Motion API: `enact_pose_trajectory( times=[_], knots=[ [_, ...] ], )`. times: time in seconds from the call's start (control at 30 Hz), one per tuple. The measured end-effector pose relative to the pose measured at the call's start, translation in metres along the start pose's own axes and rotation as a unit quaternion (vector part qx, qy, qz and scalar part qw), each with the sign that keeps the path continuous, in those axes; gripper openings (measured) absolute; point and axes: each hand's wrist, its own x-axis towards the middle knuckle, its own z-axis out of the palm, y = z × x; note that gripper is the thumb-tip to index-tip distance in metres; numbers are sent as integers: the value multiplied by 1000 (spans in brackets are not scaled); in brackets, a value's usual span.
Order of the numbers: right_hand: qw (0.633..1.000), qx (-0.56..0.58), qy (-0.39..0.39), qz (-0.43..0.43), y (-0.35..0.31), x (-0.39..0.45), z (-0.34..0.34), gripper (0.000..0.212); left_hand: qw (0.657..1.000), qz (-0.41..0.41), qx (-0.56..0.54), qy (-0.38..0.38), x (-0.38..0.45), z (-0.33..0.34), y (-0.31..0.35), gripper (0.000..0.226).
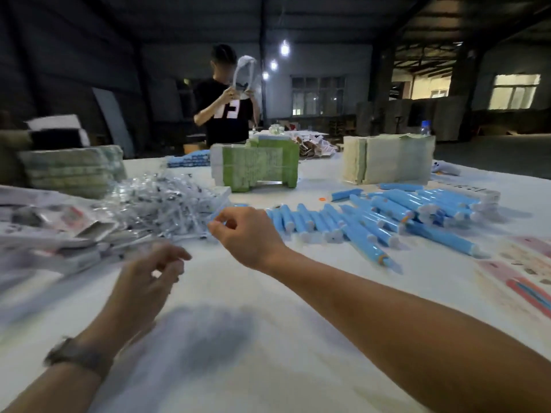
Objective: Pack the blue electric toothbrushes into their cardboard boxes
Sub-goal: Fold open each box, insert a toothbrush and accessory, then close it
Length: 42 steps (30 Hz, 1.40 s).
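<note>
Many blue electric toothbrush handles [372, 217] lie side by side and heaped on the white table [268, 338], centre right. My right hand [247, 234] reaches across to the left end of that row, by a heap of clear plastic packets [167, 204]. Its thumb and forefinger are curled close together at the heap's edge; blur hides whether they pinch a packet. My left hand [146, 281], blurred, hovers lower left with loosely curled fingers and holds nothing. Bundles of flat cardboard boxes stand behind: a green one [256, 166], a beige one [387, 159] and one at the left [74, 169].
Loose papers and flat packaging [44, 234] lie at the left edge, and pink printed flat boxes [521, 278] at the right edge. More blue handles [187, 159] lie at the back. A person in a black shirt [226, 114] stands beyond the table, holding up something white.
</note>
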Motion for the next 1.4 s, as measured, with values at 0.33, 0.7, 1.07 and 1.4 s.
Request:
enact_pose_trajectory(
  times=[0.33,0.7,1.07,1.4],
  knots=[
    [974,224,24,30,-32,7,131,14,973,-88,213,-19,12,-20,-28,17],
    [958,286,29,6,-25,9,130,15,790,-158,586,86,66,-106,-85,68],
    [952,305,6,12,-19,11,134,11,676,-95,730,16,103,-130,-111,56],
    [918,381,83,70,-23,14,125,16,963,-190,155,112,67,-51,10,21]
  ],
)
